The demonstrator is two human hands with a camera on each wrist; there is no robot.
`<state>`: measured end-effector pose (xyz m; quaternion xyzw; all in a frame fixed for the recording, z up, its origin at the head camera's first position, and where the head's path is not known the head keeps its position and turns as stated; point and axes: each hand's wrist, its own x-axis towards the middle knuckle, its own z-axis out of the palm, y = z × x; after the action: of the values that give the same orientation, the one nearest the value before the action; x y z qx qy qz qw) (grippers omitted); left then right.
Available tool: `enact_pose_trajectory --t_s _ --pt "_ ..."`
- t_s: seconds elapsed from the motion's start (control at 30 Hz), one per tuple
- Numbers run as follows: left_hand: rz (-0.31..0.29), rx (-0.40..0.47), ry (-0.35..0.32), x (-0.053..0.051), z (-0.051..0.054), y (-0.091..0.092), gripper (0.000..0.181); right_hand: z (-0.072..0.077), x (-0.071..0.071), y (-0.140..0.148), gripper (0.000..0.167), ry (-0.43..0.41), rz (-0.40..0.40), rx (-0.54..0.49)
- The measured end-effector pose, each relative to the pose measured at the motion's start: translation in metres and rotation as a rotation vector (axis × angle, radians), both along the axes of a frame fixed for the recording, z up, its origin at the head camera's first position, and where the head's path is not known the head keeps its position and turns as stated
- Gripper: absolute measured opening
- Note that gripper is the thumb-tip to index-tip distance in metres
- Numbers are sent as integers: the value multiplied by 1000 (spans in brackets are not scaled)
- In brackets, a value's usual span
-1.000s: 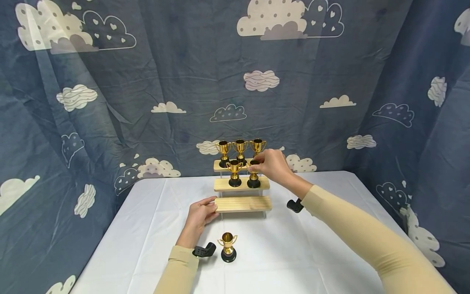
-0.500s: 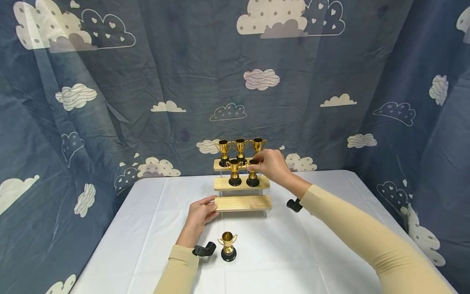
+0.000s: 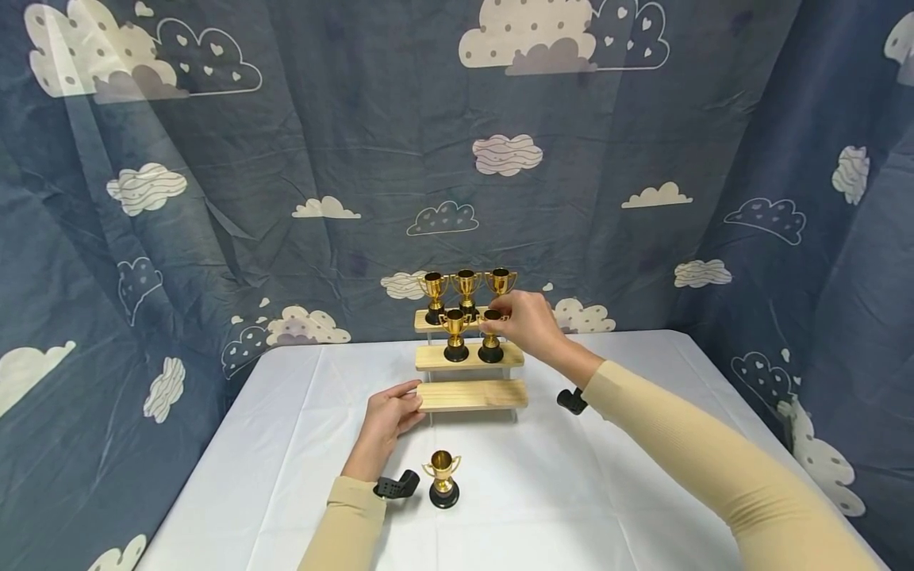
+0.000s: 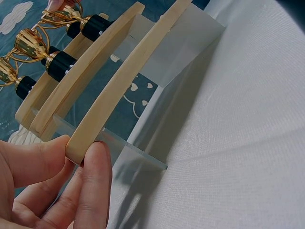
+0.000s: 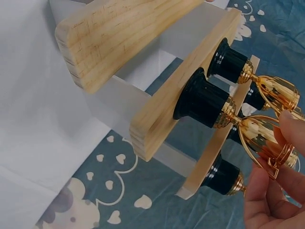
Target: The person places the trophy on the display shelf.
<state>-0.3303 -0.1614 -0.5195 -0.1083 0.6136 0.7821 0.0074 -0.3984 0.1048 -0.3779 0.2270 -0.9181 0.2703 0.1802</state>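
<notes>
A gold trophy cup with a black base [image 3: 490,350] stands upright on the middle wooden shelf [image 3: 435,359] of a three-step display stand. My right hand [image 3: 530,321] pinches this trophy by its cup and handle; in the right wrist view its black base [image 5: 200,100] sits against the shelf board. To its left on that shelf stands another trophy [image 3: 455,337]. At the left end of the lowest shelf [image 3: 471,395], my left hand [image 3: 388,416] pinches the board between thumb and fingers, as the left wrist view shows at the board's tip [image 4: 82,143].
Three more trophies, one of them the middle trophy [image 3: 467,289], line the top shelf [image 3: 421,320]. A single trophy [image 3: 443,480] stands on the white tablecloth [image 3: 543,507] in front, beside the left wrist. Behind the table hangs a blue cloud-patterned curtain [image 3: 371,143].
The right hand and the trophy it pinches have shifted very slightly left along the middle shelf. My left hand stays where it was on the lowest shelf.
</notes>
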Motion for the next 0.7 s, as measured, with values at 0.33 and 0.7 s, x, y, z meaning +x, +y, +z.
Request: enact_pose_trajectory --t_s 0.33,0.7 --pt "-4 -5 6 0 0 0 43 2 2 3 42 19 -11 24" --pt "-4 -20 5 2 1 1 41 9 5 7 51 11 -12 17"
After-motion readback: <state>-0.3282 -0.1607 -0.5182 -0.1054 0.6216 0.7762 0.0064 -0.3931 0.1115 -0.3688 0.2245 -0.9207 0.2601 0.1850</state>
